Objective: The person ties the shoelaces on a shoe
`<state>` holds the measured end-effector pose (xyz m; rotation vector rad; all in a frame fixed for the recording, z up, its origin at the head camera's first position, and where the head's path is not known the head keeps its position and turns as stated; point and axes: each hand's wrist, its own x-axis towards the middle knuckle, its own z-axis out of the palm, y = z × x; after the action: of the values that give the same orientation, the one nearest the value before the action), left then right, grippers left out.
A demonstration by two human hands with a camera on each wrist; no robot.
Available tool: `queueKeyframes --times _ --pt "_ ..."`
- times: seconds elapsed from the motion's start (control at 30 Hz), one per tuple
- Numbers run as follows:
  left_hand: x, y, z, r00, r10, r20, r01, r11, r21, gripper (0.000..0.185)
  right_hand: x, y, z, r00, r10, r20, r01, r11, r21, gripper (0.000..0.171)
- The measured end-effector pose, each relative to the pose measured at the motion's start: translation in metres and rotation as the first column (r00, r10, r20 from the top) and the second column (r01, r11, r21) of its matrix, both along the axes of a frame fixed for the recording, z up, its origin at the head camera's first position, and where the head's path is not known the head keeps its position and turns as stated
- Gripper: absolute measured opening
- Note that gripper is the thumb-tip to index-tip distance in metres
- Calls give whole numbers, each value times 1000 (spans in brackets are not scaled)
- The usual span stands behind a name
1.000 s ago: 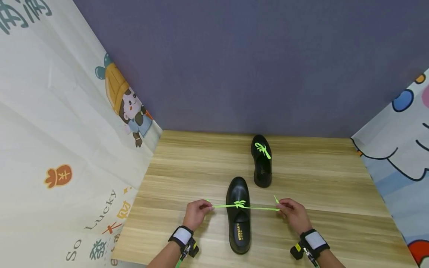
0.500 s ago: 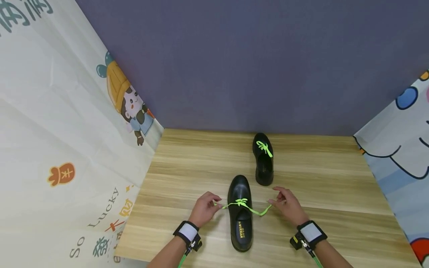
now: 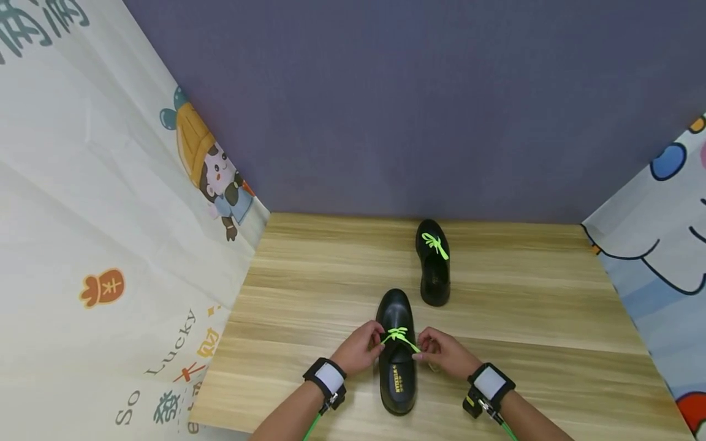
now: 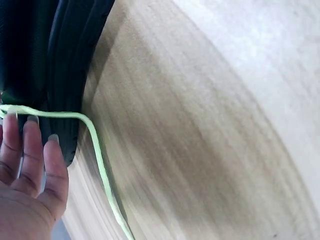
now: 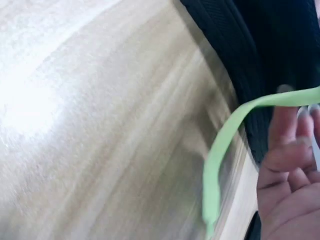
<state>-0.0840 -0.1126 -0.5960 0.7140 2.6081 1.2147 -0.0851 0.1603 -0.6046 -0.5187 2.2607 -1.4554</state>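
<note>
A black leather shoe [image 3: 396, 389], toe pointing away, has a neon-green shoelace [image 3: 397, 334] threaded through its front. My left hand [image 3: 360, 350] pinches one end of the lace close against the shoe's left side. On the opposite side, my right hand [image 3: 445, 355] holds the other end between thumb and fingers. In the left wrist view the lace [image 4: 102, 165] runs across the fingertips and hangs down past the hand [image 4: 30, 185]. The right wrist view shows the flat lace [image 5: 220, 150] draped over the fingers, its tip dangling beside the hand [image 5: 292, 195].
A second black shoe [image 3: 434, 285] stands farther back, its green lace tied in a bow. Both shoes are on a wood-grain table [image 3: 309, 275]. A dark blue-grey panel [image 3: 386, 122] rises behind, with printed white cloths [image 3: 127, 202] at the sides.
Both hands have come inward from far apart to right beside the shoe. The lace, stretched taut sideways earlier, is now slack, and the hands hold it nearer the knot.
</note>
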Motion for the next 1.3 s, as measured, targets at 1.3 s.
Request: queueKeyframes --times 1.3 --pt "-7 1 16 929 13 369 -243 775 583 31 -6 -10 21 997 -46 58 71 819 -569 19"
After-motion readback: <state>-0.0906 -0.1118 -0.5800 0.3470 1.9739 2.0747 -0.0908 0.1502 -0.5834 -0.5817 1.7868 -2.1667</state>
